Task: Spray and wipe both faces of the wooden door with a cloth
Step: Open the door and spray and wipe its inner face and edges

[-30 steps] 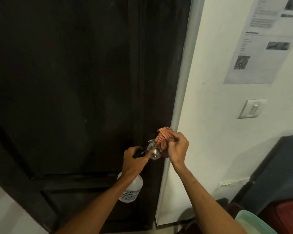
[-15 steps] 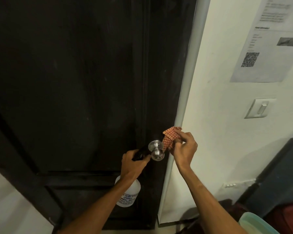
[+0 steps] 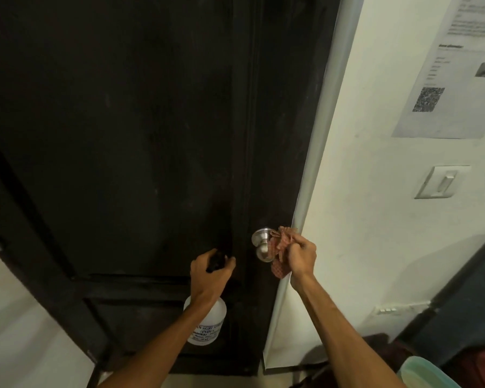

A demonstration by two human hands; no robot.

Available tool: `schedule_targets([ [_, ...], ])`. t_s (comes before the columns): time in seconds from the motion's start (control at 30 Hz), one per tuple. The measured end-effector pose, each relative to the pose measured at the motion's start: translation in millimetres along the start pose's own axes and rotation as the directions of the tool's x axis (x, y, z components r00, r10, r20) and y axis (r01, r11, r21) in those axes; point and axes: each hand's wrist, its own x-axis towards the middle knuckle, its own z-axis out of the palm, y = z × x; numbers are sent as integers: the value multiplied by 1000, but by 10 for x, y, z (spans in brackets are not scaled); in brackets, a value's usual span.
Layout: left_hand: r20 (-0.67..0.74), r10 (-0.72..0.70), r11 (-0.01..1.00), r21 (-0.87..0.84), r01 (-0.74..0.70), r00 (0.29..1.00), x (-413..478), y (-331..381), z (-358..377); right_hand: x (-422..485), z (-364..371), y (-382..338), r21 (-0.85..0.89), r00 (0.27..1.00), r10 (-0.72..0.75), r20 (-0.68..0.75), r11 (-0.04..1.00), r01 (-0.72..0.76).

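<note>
The dark wooden door (image 3: pixel 140 141) fills the left and middle of the view. A round silver knob (image 3: pixel 261 246) sticks out near its right edge. My right hand (image 3: pixel 301 257) grips a bunched red-checked cloth (image 3: pixel 280 252), which touches the knob's right side. My left hand (image 3: pixel 210 275) grips the black trigger head of a white spray bottle (image 3: pixel 206 322). The bottle hangs below that hand, close to the door and left of the knob.
A pale door frame (image 3: pixel 317 152) runs down beside the door's right edge. The white wall holds a printed notice (image 3: pixel 448 79) and a light switch (image 3: pixel 443 182). A dark piece of furniture (image 3: pixel 465 292) and a pale green rim (image 3: pixel 429 372) sit at the lower right.
My left hand has drawn the spray bottle away from the knob, to the left. My right hand still holds the cloth at the knob. The view has shifted slightly.
</note>
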Motion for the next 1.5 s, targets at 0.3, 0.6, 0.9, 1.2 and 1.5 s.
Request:
schedule_targets([
  [0.3,-4,-50,999,10,50,999,-65,-81,23,-177,19,118,73,997,69,32,995,-71],
  [0.6,20,-81,997,7,81,996,-75,-100,45,-297,123,-3,36,997,-33,66,999,30],
  [0.9,100,-46,998,50,41,994,-19,-40,261,-238,-250,22,1,979,-86,-187,996,88],
  [1.2,1,2,999,-40,-2,1000,-31,-125,148,-283,277,-357,-642,717,-554,422,376,668],
  [1.5,-120,-36,994,-110,23,992,-124,-284,-219,-529,416,-120,-655,582,-313,750,-232,719],
])
